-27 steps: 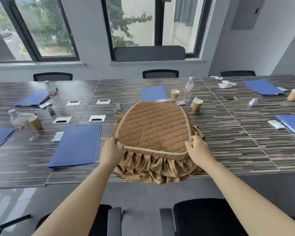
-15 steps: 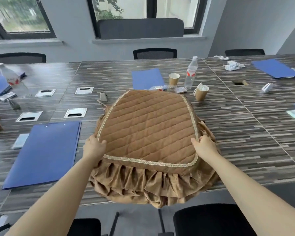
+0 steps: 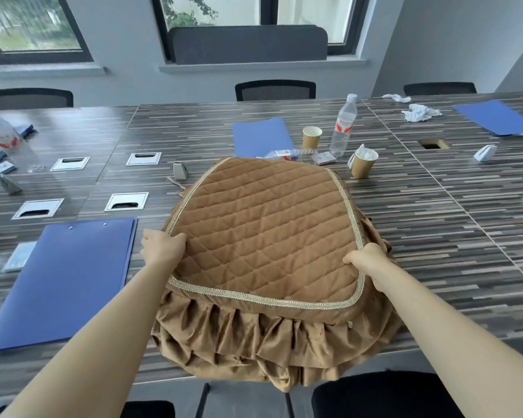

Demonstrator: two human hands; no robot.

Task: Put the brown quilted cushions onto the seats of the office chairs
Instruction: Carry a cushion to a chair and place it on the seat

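A stack of brown quilted cushions with gold trim and ruffled skirts lies on the near edge of the striped conference table. My left hand grips the top cushion's left edge, thumb on top. My right hand grips its right edge the same way. The ruffles hang over the table's front edge. Below, a black office chair seat shows at the bottom right, and part of another chair at the bottom left.
A blue clipboard folder lies left of the cushions. Behind them stand paper cups, a water bottle, another blue folder and small packets. Cable hatches dot the left. Black chairs line the far side.
The camera has moved closer and tilted down, so the cushions fill more of the view. Both hands keep their grip on the top cushion's side edges.
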